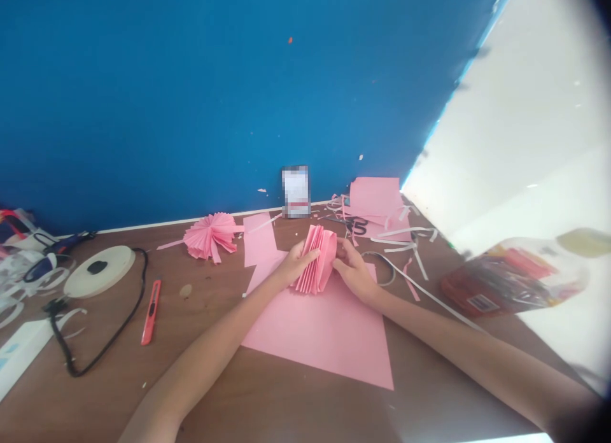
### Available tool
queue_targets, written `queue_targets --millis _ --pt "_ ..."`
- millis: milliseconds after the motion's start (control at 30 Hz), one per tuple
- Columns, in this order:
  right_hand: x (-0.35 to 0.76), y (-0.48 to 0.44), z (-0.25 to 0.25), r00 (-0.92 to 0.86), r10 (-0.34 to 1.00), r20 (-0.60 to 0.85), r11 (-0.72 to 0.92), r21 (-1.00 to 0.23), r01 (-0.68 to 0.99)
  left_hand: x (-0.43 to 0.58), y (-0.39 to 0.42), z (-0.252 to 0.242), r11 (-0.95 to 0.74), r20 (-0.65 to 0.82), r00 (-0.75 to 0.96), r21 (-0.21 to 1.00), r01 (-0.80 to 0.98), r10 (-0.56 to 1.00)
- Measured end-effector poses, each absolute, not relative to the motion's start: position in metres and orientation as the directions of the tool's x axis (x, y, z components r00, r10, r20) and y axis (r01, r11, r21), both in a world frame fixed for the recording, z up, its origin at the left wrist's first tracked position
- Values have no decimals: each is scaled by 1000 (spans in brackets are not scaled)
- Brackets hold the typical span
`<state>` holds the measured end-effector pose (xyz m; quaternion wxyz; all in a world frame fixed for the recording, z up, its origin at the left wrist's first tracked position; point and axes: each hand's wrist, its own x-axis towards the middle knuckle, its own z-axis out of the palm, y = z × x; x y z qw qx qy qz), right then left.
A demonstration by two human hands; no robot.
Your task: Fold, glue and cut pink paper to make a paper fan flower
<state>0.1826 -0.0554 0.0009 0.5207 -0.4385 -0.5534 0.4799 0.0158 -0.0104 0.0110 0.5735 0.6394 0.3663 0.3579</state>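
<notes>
Between my two hands stands a pleated pink paper (pixel 312 274), its folds gathered in narrow accordion strips. My left hand (pixel 296 263) is closed on its left side, thumb lying across the folds. At the right side, the fingers of my right hand (pixel 352 268) grip the outer flap, some of them hidden behind it. Beneath the pleated piece lies a large flat sheet of pink paper (pixel 324 341) on the brown table. Farther left rests a pink folded paper fan (pixel 210 237), spread into a rosette with a strip attached.
A red box cutter (pixel 151 312) and a round cream-coloured disc (pixel 100 271) with a black cable lie left. Scissors (pixel 357 225), paper strips and more pink sheets (pixel 375 198) are at the back right. A plastic package (pixel 506 277) sits right. A blue wall (pixel 214 99) borders the table.
</notes>
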Motion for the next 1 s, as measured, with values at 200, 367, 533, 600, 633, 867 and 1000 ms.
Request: queue_targets --millis 200,367,533,600,633,867,1000 --pt "182 -57 7 -23 989 146 147 -986 74 17 -13 15 -114 57 535 991 73 843" --pt "182 -57 7 14 982 191 184 -962 200 19 -15 17 -112 73 577 993 32 813" --pt "182 -58 5 47 979 199 181 -951 251 19 -15 15 -56 -12 564 993 103 826" --pt "182 -58 4 75 978 197 173 -952 252 19 -15 15 -54 -21 547 991 121 837" --pt "182 -57 3 94 976 199 169 -952 255 18 -15 14 -58 -21 542 990 129 840" --pt "183 -57 2 133 975 181 146 -960 237 16 -13 12 -49 -43 535 987 156 844" --pt "183 -59 5 150 967 205 164 -955 248 15 -12 12 -73 -26 531 984 165 847"
